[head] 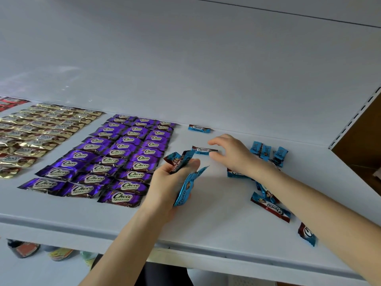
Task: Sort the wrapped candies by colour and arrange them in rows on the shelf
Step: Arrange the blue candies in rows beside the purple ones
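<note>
Purple candies (115, 159) lie in three neat rows on the white shelf (216, 223), with gold candies (41, 129) in rows to their left and red ones (8, 102) at the far left. One blue candy (199, 128) lies flat by the back wall. My left hand (171, 186) grips a bunch of several blue candies (185, 186). My right hand (231, 153) hovers over a second blue candy (204, 150) lying on the shelf, thumb and fingers spread around its right end. Loose blue candies (270, 205) lie scattered under and beside my right forearm.
The shelf's back panel (185, 69) rises behind the rows. A slotted upright (354, 118) and a brown cardboard box (362, 145) stand at the right. The front edge (82, 228) runs below my arms, with colourful items on a lower level (41, 250).
</note>
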A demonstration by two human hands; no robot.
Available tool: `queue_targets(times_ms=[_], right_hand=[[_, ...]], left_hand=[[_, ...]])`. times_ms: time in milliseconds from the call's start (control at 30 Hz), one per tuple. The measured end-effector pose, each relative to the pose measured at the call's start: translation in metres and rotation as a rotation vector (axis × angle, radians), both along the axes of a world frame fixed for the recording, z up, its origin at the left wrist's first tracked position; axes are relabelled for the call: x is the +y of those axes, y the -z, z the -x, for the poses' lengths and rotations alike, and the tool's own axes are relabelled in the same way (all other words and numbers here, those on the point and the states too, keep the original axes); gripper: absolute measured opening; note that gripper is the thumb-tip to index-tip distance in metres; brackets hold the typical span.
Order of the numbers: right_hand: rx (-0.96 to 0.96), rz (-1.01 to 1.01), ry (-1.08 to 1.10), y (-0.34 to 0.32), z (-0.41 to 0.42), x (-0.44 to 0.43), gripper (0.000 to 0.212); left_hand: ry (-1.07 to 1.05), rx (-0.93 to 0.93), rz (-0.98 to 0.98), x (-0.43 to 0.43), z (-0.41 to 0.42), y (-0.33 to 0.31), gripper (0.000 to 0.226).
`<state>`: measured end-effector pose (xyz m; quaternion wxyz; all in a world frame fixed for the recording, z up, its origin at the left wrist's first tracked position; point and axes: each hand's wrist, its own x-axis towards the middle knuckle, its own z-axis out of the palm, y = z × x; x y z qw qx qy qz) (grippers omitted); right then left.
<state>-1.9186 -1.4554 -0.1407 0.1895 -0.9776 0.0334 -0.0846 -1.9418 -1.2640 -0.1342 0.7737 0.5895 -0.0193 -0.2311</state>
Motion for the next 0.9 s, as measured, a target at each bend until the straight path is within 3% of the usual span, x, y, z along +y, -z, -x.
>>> queue_targets(times_ms=[167, 367, 533, 900], right_hand=[[0.164, 0.143, -0.084, 0.009, -0.001, 0.000, 0.033], [0.217, 0.193, -0.029, 0.008, -0.032, -0.001, 0.038], [0.208, 0.200, -0.017, 0.013, -0.050, -0.006, 0.029], [0.115, 0.183, -0.003, 0.025, -0.056, -0.010, 0.044]], left_hand=[[-0.001, 0.008, -0.015, 0.000, -0.002, 0.001, 0.007], [-0.006, 0.024, -0.017, 0.001, -0.002, 0.002, 0.008], [0.000, 0.025, -0.019, 0.000, -0.002, 0.000, 0.008], [0.010, 0.015, -0.025, 0.001, -0.004, 0.002, 0.006]])
